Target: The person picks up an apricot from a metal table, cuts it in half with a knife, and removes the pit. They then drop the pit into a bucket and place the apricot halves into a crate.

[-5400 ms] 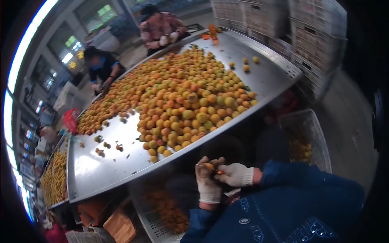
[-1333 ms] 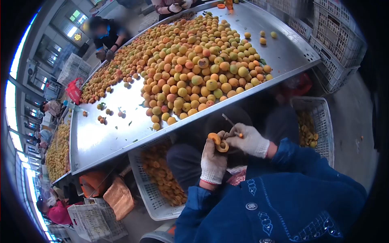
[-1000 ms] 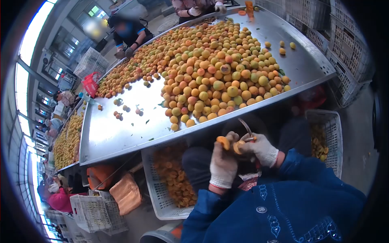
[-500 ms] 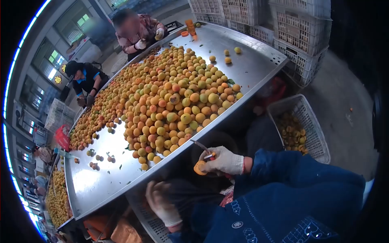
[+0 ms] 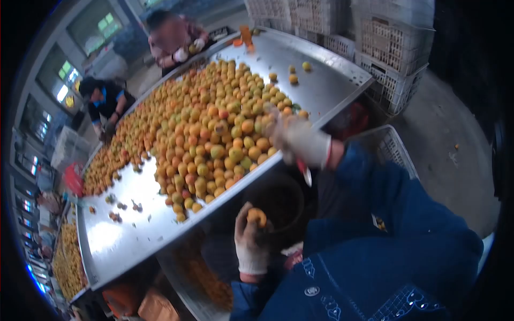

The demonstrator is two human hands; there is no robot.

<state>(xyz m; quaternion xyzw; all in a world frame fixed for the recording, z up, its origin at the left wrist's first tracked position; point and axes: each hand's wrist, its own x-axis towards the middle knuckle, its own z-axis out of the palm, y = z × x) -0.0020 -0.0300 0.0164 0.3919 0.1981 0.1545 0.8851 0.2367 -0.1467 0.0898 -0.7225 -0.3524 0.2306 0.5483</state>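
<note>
My left hand, in a white glove with soiled fingers, is closed around an orange apricot below the table's near edge. My right hand, also gloved and smeared by motion, is at the near edge of the apricot pile, fingers towards the fruit. A small knife sticks out beneath that hand, blade downward, its red part against the palm. Whether the right fingertips touch an apricot is too blurred to see.
A metal table with a raised rim bears the pile. Two people work along its far side. Stacked plastic crates stand at the back right. A white basket is beside my right arm; another crate with orange contents sits below the table.
My right hand has moved up and away to the pile, its knife now pointing down. The apricot it held is now in my left hand, which has moved right and closed.
</note>
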